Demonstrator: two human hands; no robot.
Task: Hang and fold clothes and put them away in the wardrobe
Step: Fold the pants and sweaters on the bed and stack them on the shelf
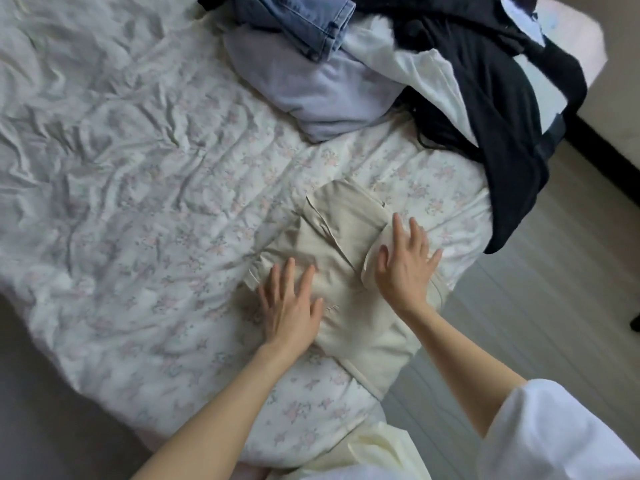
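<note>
A folded beige garment [341,237] lies on the floral bedspread [156,202] near the bed's right edge. My left hand [291,306] lies flat on its near left part, fingers spread. My right hand [405,265] presses flat on its right side, fingers straight and spread. Beyond it sits a heap of unfolded clothes: blue jeans [304,22], a pale lilac garment [332,91], a white garment [426,71] and a black garment [512,133] that hangs over the bed's edge.
The wrinkled bedspread stretches to the left. Grey plank floor [540,323] runs along the bed's right side, with a dark skirting board [602,154] at the wall. A cream cloth [377,452] lies at the near edge.
</note>
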